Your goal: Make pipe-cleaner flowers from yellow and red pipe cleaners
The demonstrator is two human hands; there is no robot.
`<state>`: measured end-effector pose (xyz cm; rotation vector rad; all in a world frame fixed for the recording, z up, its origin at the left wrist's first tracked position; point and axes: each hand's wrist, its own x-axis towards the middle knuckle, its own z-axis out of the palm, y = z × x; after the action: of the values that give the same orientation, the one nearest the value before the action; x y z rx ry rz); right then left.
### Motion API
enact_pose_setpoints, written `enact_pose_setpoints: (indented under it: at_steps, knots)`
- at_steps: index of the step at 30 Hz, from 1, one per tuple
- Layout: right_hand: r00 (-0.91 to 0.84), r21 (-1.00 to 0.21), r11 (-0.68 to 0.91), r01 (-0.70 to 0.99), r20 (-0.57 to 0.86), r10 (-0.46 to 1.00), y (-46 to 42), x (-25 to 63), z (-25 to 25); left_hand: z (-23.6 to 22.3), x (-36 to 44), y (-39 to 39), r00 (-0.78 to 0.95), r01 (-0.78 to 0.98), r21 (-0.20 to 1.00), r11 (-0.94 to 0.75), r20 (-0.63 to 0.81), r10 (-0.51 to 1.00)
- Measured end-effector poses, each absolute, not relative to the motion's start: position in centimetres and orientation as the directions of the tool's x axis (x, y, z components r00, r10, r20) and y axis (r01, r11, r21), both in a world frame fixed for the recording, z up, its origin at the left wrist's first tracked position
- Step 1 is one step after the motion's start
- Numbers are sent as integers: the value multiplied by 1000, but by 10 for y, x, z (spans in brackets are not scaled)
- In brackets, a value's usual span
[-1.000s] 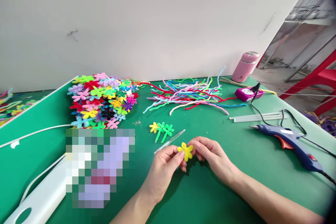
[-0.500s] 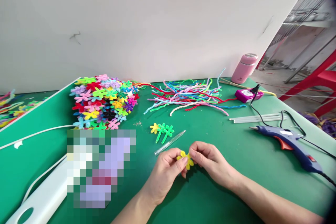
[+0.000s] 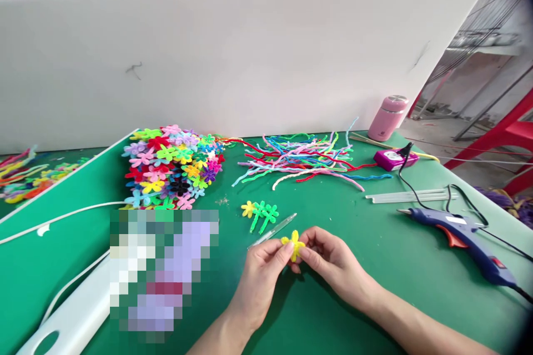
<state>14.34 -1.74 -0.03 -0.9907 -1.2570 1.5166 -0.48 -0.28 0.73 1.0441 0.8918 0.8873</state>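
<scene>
Between my two hands is a yellow pipe-cleaner flower (image 3: 295, 244), its petals spread and facing up. My left hand (image 3: 266, 272) pinches its left side between thumb and fingers. On the other side, the thumb and fingers of my right hand (image 3: 333, 260) close on a right-hand petal. Just beyond my hands lies a clear pen (image 3: 275, 229), its near end partly behind my left hand. Past the pen rest a small yellow flower (image 3: 248, 209) and two green flowers with stems (image 3: 266, 214).
A heap of colourful flowers (image 3: 179, 169) stands at the left, and loose pipe cleaners (image 3: 303, 158) lie at the back. On the right are a blue glue gun (image 3: 462, 233), glue sticks (image 3: 412, 196), a purple power socket (image 3: 395, 159) and a pink flask (image 3: 388, 117). A white board (image 3: 250, 61) borders the table.
The yellow flower has been turned and its petals now stand more spread. My right thumb has moved onto its near right petal. The camera view has tilted up slightly.
</scene>
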Motion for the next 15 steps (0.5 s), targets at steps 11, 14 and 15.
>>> enact_pose_setpoints:
  at_steps: [11,14,15]
  knots:
    - [-143,-991,-63,-117,-46,989,-16,147,2,13,-2,-4,408,-330,886,325,-177,896]
    - [-142,-995,-61,-74,-51,989,-16,148,-1,12,-5,-3,426,-232,927,294,-175,888]
    - [-149,-996,-61,-67,-50,988,-16,148,-1,12,-5,-3,425,-200,937,286,-180,887]
